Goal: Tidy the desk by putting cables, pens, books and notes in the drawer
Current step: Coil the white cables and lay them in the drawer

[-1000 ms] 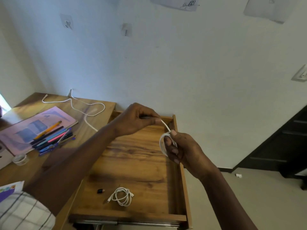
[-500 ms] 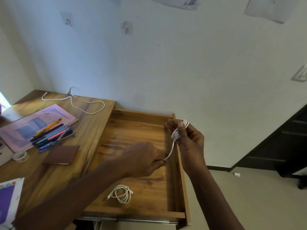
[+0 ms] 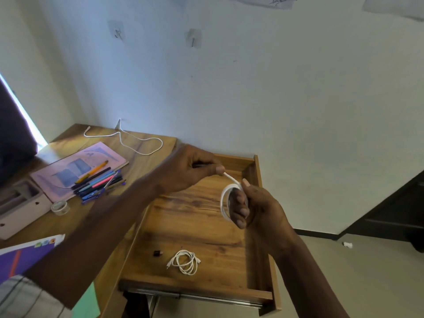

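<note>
1. Above the open drawer (image 3: 257,228), right hand (image 3: 257,210) gripped a white cable (image 3: 226,198) wound in loops round its fingers.
2. Left hand (image 3: 190,171) pinched the cable's free end, drawn taut.
3. Coiled second cable (image 3: 185,261) lay on the drawer floor.

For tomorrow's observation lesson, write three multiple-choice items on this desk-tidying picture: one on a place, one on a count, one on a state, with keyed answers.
1. Where does the finished coiled cable lie?
A. in the drawer
B. on the pink book
C. on the floor

2. How many white cables show in all?
A. one
B. two
C. three

3. What state is the drawer in?
A. shut
B. pulled open
C. removed

Answers:
1 A: the coiled cable rests on the drawer bottom.
2 C: that coil, the loose cable on the desk, and the cable being wound between the left hand and right hand.
3 B: its inside shows.
</note>
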